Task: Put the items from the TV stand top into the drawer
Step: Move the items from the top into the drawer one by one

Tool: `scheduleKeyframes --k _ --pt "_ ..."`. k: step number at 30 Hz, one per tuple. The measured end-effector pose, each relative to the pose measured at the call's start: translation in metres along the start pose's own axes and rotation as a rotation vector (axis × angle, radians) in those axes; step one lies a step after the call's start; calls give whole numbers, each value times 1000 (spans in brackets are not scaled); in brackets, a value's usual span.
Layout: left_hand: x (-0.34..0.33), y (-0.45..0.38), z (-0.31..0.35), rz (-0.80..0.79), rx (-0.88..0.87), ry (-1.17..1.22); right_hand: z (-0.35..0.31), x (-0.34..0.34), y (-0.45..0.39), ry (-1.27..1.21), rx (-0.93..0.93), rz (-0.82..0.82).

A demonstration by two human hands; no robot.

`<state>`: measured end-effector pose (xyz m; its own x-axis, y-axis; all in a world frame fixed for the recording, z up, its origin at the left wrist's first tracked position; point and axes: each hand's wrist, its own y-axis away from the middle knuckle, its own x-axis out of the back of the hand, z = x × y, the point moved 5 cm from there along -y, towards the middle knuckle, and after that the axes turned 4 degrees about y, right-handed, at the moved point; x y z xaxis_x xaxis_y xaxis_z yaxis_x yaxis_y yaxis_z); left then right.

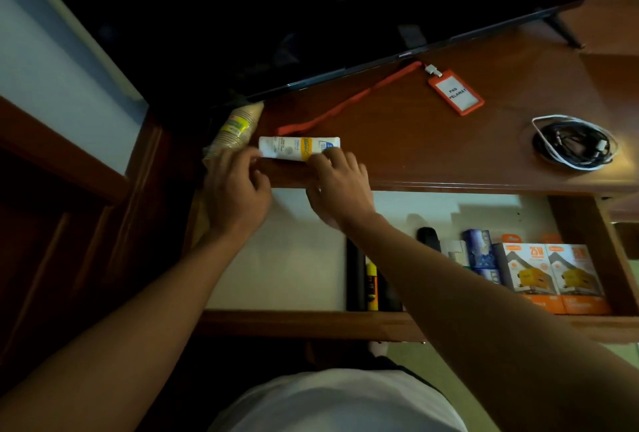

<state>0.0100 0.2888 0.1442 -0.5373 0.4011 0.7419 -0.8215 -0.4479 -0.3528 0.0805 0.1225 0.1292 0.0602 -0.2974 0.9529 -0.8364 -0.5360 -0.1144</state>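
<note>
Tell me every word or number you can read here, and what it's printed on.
"PAS PELAWAT": white card in the orange badge holder on the TV stand top.
"25W": orange charger box in the drawer.
The second charger box beside it: print blurred.
White tube at the hands: print too small.
Sleeve of paper cups: label unreadable.
TV bezel logo: too small.

Bare forearms (pixel 179 279), no sleeves in view; white garment (pixel 339 400) over the torso.
</note>
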Motion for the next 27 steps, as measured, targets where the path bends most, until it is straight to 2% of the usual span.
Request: scheduleKeyframes --k 3,7,12,16,21,27 --pt "17 -21 -8 53 -11 -133 -15 -1 -24 -52 -38 -68" --pt "11 -40 -19 -108 85 -265 -30 -13 -35 -54 -98 -159" --pt "3 -48 -25 -221 76 -343 -33 -20 -37 -42 -141 -132" --pt "2 -54 -24 -248 100 -307 -33 -11 -34 -30 -220 -38" --pt "1 -64 -23 -256 185 -257 -32 -8 -37 -48 -430 -60" --pt "-3 -78 -37 -279 444 -10 -20 -7 -33 -171 -575 -110"
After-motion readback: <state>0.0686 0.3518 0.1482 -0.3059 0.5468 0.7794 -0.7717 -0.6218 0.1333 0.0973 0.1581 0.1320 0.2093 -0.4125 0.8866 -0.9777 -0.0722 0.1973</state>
